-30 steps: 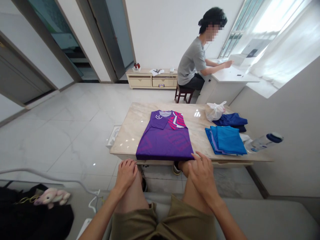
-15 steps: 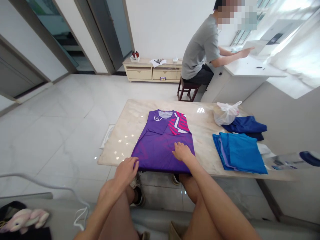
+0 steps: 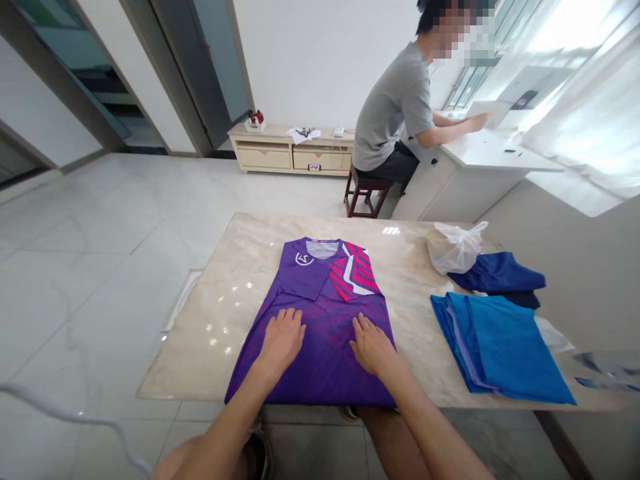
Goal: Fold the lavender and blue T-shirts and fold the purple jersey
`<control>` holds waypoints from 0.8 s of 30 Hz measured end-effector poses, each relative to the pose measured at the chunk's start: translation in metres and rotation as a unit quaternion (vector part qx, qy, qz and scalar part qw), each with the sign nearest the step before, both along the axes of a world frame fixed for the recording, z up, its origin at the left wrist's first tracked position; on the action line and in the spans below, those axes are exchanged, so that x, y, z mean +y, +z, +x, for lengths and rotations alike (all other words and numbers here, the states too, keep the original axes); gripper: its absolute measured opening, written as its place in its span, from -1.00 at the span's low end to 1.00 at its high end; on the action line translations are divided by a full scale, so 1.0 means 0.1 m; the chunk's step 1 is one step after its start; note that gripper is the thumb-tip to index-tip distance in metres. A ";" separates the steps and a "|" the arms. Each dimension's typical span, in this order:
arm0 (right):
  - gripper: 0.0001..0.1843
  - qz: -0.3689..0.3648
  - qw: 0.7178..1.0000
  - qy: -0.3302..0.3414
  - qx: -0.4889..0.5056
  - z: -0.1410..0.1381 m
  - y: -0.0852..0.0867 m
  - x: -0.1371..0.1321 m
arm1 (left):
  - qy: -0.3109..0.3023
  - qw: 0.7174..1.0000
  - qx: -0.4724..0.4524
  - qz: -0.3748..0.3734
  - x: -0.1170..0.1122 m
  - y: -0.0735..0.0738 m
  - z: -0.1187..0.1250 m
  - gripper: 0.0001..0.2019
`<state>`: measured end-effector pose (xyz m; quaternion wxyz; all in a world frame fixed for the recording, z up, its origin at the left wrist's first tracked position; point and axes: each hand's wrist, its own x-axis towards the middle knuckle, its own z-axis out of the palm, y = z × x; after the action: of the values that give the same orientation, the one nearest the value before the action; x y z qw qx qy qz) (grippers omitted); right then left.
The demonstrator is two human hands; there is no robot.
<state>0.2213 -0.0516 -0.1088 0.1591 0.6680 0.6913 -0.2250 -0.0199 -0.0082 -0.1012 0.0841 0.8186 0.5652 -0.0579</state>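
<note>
A purple jersey lies on the marble-topped table, its neckline at the far end and its lower edge at the near table edge. Both sleeves are folded inward across the chest; one is plain purple, the other pink and white patterned. My left hand rests flat on the left half of the cloth, fingers stretched forward. On the right half lies my right hand, its fingers also extended and palm down. Neither hand grips the fabric.
Folded blue garments lie on the table at right. Behind them are a dark blue cloth and a white plastic bag. A transparent bottle is at the right edge. Beyond, a person sits at a white desk.
My left hand has moved from the jersey's near left corner up onto its middle. The right hand stays on the right side. The view has tilted and come closer to the table.
</note>
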 end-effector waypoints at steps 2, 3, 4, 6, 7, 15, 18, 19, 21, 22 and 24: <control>-0.22 0.000 1.000 -0.004 0.001 0.02 -0.04 0.00 | -0.003 1.000 -0.004 -0.019 -0.05 -0.04 -0.06 -0.56; -0.22 0.002 1.000 -0.004 0.002 0.02 -0.07 0.00 | -0.007 1.000 -0.008 -0.029 -0.07 -0.06 -0.09 -0.54; -0.21 0.003 1.000 -0.004 0.004 0.02 -0.09 0.00 | -0.013 0.999 -0.011 -0.038 -0.08 -0.08 -0.11 -0.52; -0.21 0.002 1.000 -0.002 0.010 0.02 -0.13 0.00 | -0.021 0.998 -0.018 -0.051 -0.09 -0.12 -0.14 -0.50; -0.21 -0.001 1.000 -0.002 0.012 0.02 -0.15 -0.01 | -0.022 0.998 -0.022 -0.056 -0.10 -0.14 -0.16 -0.48; -0.23 -0.020 1.000 0.001 0.013 0.06 -0.24 0.02 | -0.040 0.992 -0.036 -0.113 -0.13 -0.38 -0.35 -0.44; -0.27 -0.015 1.000 0.016 0.012 0.07 -0.23 0.04 | -0.048 0.990 -0.061 -0.114 -0.14 -0.44 -0.42 -0.46; -0.27 -0.016 1.000 0.020 0.010 0.06 -0.22 0.05 | -0.052 0.990 -0.060 -0.117 -0.13 -0.43 -0.43 -0.47; -0.28 -0.020 0.999 0.027 0.002 0.04 -0.19 0.06 | -0.062 0.989 -0.044 -0.126 -0.13 -0.38 -0.42 -0.47; -0.29 -0.022 0.999 0.030 -0.002 0.02 -0.17 0.06 | -0.065 0.989 -0.033 -0.131 -0.13 -0.34 -0.42 -0.48; -0.34 -0.024 0.999 0.032 -0.007 -0.01 -0.13 0.07 | -0.072 0.987 -0.011 -0.141 -0.13 -0.23 -0.40 -0.50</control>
<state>0.2208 -0.0446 -0.1213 0.1874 0.6427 0.7057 -0.2319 -0.0597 -0.0214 -0.1241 0.2008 0.8376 0.4901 -0.1338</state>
